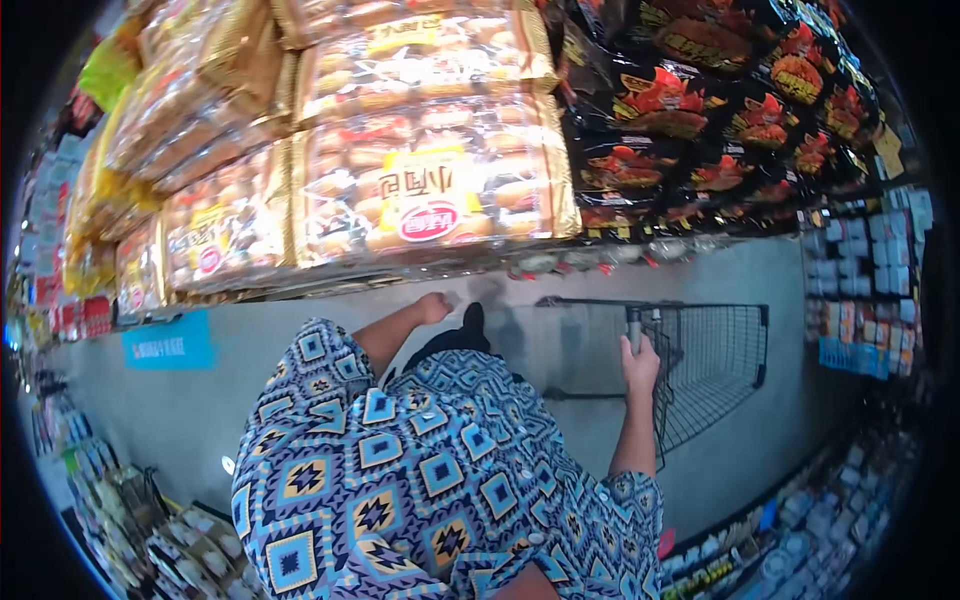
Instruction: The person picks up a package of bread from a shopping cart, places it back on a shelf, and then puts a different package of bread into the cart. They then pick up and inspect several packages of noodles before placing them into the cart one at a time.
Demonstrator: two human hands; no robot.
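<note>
Two things could go wrong from here, as I judge it. First, the shopping cart (705,362) stands on the floor (220,425) out to my right, with only one hand on it. An uneven push or pull from that side could swing it round, so that it bumps the stacked goods (868,275) at the far right or comes in towards my dark shoe (474,322). Second, the gold bread packs (430,185) are piled high in front of me, with the black packets (680,110) beside them on the right. If I brushed them carelessly, or the cart knocked the pile, a slick wrapper might slide and bring a pack down.

As for my grip, my right hand (640,366) is wrapped around the cart's handle (634,322), fingers folded over it; it looks firm enough for steering, though all from one side. My left hand (432,308) is just short of the near edge of the gold bread packs, well apart from the cart, and seems to touch neither. Its fingers look loosely curled, but they show so small that I can't make out how far they are spread or whether anything sits in the palm.
</note>
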